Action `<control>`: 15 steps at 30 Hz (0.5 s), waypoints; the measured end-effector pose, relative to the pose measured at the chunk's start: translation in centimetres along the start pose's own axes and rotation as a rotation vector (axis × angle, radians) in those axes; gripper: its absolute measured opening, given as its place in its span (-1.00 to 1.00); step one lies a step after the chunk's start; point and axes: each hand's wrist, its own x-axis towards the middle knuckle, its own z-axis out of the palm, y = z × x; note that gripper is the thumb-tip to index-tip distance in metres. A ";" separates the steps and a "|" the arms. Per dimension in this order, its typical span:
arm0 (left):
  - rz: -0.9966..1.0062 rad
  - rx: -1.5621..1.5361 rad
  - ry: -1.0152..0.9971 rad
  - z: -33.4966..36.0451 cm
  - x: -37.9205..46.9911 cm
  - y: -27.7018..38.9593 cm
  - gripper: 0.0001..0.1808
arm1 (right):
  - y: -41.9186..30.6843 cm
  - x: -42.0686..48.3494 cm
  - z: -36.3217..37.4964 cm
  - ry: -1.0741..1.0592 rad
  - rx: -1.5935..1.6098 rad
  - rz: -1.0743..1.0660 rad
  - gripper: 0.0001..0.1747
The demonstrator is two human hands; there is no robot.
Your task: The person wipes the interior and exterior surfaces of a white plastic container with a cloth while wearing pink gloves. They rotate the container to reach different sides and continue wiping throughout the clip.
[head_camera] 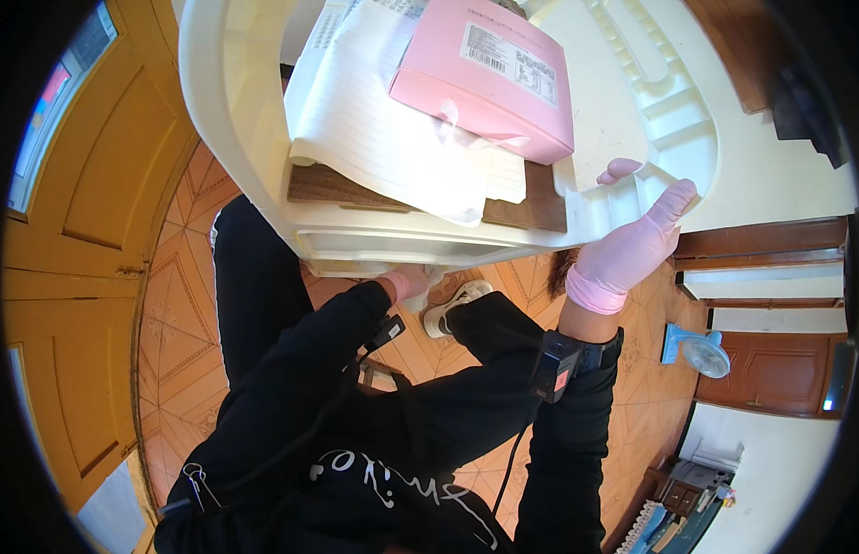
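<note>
Below the front edge of a cream plastic cart (pixel 415 244), my left hand (pixel 406 281) in a pink glove is low down. It is on a crumpled whitish cloth (pixel 417 302), and its fingers are partly hidden. My right hand (pixel 620 253), also in a pink glove, grips the moulded corner of the cart's top tray (pixel 689 124), its fingers spread around the rim. On the tray lie a pink cardboard box (pixel 481 76) bearing printed labels, lined paper sheets (pixel 374 138) and, beneath them, a brown wooden board (pixel 346 185).
A yellow wooden door (pixel 104 208) stands at the left. The floor (pixel 183 332) is orange patterned tile. Farther right are a blue fan (pixel 703 352), a brown door (pixel 772 370) and a cluttered low cabinet (pixel 682 495). My shoe (pixel 449 308) is below the cart.
</note>
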 end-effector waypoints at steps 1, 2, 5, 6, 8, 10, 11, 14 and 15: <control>0.031 0.101 0.041 0.3 0.0 0.1 -0.58 | 0.0 0.0 0.0 -0.003 0.000 0.000 -0.37; 0.066 0.213 0.108 0.6 0.1 0.3 -0.58 | 0.1 0.1 0.0 -0.006 0.000 -0.002 -0.37; 0.036 0.364 0.268 1.1 0.1 1.5 -0.57 | 0.3 0.2 0.0 0.001 0.011 0.005 -0.38; 0.029 0.366 0.288 1.0 0.1 1.9 -0.56 | 0.3 0.3 0.0 0.003 0.010 0.000 -0.38; -0.033 0.344 0.246 0.4 -0.1 2.5 -0.55 | 0.3 0.3 -0.1 0.009 0.010 0.000 -0.38; -0.103 0.176 -0.013 -0.6 -0.9 2.3 -0.56 | 0.2 0.3 -0.1 -0.012 -0.024 -0.030 -0.39; -0.142 0.093 -0.120 -1.1 -1.5 2.0 -0.56 | 0.2 0.3 -0.1 -0.012 -0.030 -0.037 -0.39; -0.285 -0.104 -0.030 -1.1 -3.5 1.3 -0.60 | 0.2 0.2 -0.1 -0.022 -0.011 -0.035 -0.39; -0.279 -0.156 0.027 -0.9 -3.8 1.1 -0.58 | 0.2 0.1 0.0 -0.023 -0.003 -0.031 -0.39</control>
